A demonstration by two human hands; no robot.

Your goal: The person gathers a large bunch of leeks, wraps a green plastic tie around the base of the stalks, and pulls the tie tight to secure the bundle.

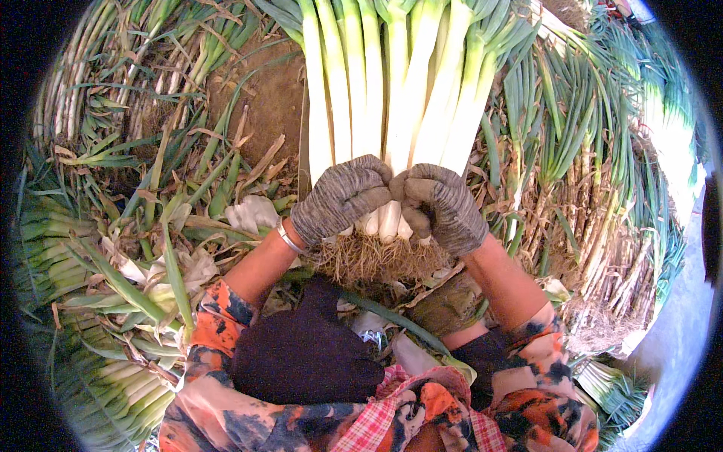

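Pointing leaf-end away, lengthwise: white stalks (410, 113)

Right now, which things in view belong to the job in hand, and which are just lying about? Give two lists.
Job in hand:
- left gloved hand
- right gloved hand
- bundle of green onions, both hands at its white stems

Seemingly lying about:
- loose leaves at left
- dry-leaved onion heap at right

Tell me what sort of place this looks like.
Probably a farm or produce yard for long green onions. The signs: the rooted onion bunch in the gloved left hand and right hand, the heap of withered-leaved onions at right, and loose leaves near bare brown soil at left.
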